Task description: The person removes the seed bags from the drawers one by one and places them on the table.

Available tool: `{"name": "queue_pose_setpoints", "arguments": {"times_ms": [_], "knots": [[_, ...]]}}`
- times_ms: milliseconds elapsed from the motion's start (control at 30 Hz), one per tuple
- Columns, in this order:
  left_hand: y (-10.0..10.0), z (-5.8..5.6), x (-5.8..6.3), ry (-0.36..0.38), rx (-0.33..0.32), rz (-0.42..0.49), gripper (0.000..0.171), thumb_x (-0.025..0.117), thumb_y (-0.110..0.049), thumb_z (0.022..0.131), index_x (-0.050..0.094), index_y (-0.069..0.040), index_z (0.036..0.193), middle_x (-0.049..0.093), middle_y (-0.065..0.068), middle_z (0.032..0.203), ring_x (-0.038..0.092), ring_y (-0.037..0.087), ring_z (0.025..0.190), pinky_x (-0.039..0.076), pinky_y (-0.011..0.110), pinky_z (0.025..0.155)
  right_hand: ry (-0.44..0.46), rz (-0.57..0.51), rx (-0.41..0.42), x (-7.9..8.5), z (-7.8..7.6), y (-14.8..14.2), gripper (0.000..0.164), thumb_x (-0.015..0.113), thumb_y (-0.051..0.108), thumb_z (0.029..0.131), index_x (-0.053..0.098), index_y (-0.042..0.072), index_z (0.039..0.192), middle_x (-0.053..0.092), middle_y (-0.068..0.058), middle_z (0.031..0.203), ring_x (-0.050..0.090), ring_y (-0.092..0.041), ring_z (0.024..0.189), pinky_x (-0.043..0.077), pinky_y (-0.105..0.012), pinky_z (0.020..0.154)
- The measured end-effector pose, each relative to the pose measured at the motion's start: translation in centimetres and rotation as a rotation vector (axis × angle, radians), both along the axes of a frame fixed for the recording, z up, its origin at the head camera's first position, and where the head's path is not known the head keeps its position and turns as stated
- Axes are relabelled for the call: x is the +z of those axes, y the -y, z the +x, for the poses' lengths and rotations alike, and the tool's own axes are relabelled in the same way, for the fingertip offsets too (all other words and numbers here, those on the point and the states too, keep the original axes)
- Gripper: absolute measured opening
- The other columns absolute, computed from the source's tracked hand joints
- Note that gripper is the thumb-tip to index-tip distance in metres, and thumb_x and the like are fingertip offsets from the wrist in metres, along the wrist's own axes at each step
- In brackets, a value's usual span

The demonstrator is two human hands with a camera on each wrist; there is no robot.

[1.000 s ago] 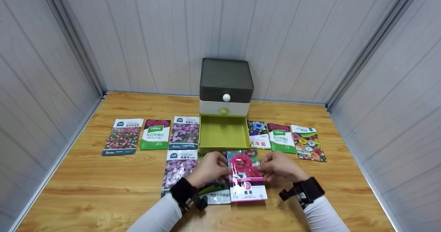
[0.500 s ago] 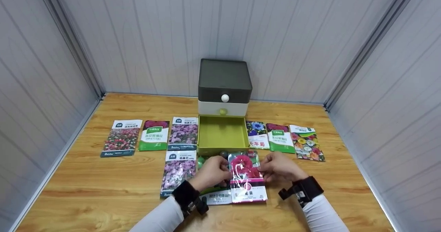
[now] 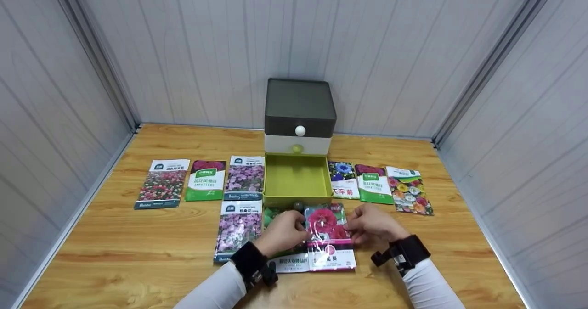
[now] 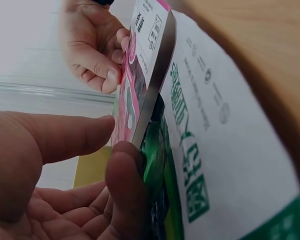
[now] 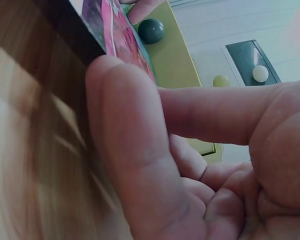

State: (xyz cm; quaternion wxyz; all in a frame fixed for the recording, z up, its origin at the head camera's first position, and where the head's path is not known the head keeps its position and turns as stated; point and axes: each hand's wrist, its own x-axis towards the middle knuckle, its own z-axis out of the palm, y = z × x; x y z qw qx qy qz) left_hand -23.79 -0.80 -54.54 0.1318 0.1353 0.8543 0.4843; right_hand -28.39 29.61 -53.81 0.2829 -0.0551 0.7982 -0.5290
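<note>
A seed packet with pink-red flowers [image 3: 330, 247] lies close to the table in front of the drawer box, its near end overlapping a packet beside it. My left hand [image 3: 281, 234] pinches its left edge with thumb and forefinger. At the right edge, my right hand [image 3: 374, 222] pinches the packet the same way. Under the left hand lies a green-and-white packet [image 3: 294, 263], partly hidden. In the left wrist view the pink packet [image 4: 145, 55] sits slightly above the green-lettered packet [image 4: 210, 115]. The right wrist view shows the pink packet [image 5: 122, 37] at the fingertips.
The small drawer box [image 3: 301, 100] has its bottom olive drawer [image 3: 298, 180] pulled out, with a dark knob [image 3: 298, 205]. Purple-flower packets [image 3: 239, 231] lie at left, beside other packets [image 3: 206, 180]. More packets [image 3: 410, 190] lie right of the drawer. Walls enclose the table [image 3: 138, 254].
The pink packet has come down slightly and a little toward the person, with both hands staying on its edges. The left hand has shifted slightly down, uncovering more of the green packet.
</note>
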Motion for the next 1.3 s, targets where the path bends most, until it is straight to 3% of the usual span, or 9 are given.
{"name": "queue_pose_setpoints", "arguments": {"times_ms": [233,533,767,1100,1300], "knots": [[-0.06,0.06,-0.04,0.015,-0.006,-0.017,0.045,0.087,-0.012,0.091,0.072,0.010,0.128,0.072,0.000,0.084,0.063,0.012,0.061,0.058,0.031,0.059,0.014,0.000,0.013,-0.06,-0.01,-0.08,0.014,0.079,0.005,0.098,0.078,-0.007,0.105,0.078,-0.017,0.087,0.074,-0.016,0.062,0.065,-0.028,0.060],[0.05,0.15,-0.10,0.039,-0.003,-0.008,0.052,0.087,-0.013,0.093,0.068,0.012,0.135,0.071,0.002,0.085,0.063,0.013,0.055,0.059,0.032,0.055,0.011,0.007,0.014,-0.25,-0.14,-0.24,0.015,0.078,0.004,0.099,0.077,-0.010,0.105,0.078,-0.016,0.086,0.073,-0.016,0.062,0.065,-0.029,0.059],[0.21,0.09,-0.25,-0.015,-0.014,-0.011,0.048,0.085,-0.014,0.092,0.070,0.012,0.130,0.071,-0.001,0.082,0.062,0.010,0.055,0.058,0.030,0.057,0.043,0.003,-0.023,-0.37,-0.01,0.04,0.011,0.080,0.004,0.097,0.079,-0.007,0.098,0.077,-0.015,0.082,0.072,-0.016,0.060,0.064,-0.028,0.057],[0.27,0.08,0.04,0.024,-0.004,0.012,0.052,0.087,-0.013,0.092,0.068,0.012,0.133,0.074,0.000,0.084,0.066,0.014,0.056,0.060,0.031,0.056,-0.002,0.050,-0.026,-0.21,0.08,0.13,0.014,0.081,0.008,0.099,0.078,-0.006,0.099,0.078,-0.017,0.085,0.075,-0.018,0.063,0.065,-0.030,0.059],[0.89,-0.36,0.70,-0.044,-0.015,0.018,0.051,0.087,-0.013,0.092,0.070,0.012,0.134,0.076,0.000,0.086,0.067,0.013,0.061,0.062,0.033,0.064,-0.036,0.089,-0.041,0.20,0.34,0.50,0.013,0.080,0.008,0.099,0.078,-0.005,0.101,0.078,-0.016,0.087,0.074,-0.018,0.065,0.066,-0.032,0.061]]}}
